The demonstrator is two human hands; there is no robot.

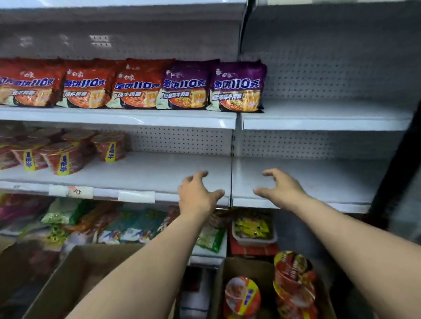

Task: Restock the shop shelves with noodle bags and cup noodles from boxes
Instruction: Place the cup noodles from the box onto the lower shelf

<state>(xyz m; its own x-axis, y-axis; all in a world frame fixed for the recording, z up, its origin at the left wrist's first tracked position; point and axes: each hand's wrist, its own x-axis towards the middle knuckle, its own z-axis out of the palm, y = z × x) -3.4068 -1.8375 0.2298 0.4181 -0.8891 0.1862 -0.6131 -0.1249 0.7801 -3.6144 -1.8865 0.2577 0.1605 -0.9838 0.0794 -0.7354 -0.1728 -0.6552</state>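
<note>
Both my hands reach out over the front of the middle white shelf (153, 173), and neither holds anything. My left hand (197, 193) and my right hand (281, 187) hover with fingers loosely spread and curved, palms facing each other across the shelf joint. Red cup noodles (62, 159) stand at the left of that shelf. On the shelf above, red noodle bags (87, 85) and purple noodle bags (238, 87) stand in a row. Below my right arm, a cardboard box (241, 267) holds several red cup noodles (293, 278).
A second, seemingly empty cardboard box (68, 273) sits at the lower left. The lowest shelf holds mixed snack packets (122, 223) and a small tray of yellow packets (253, 229). A dark frame (405, 144) borders the shelving on the right.
</note>
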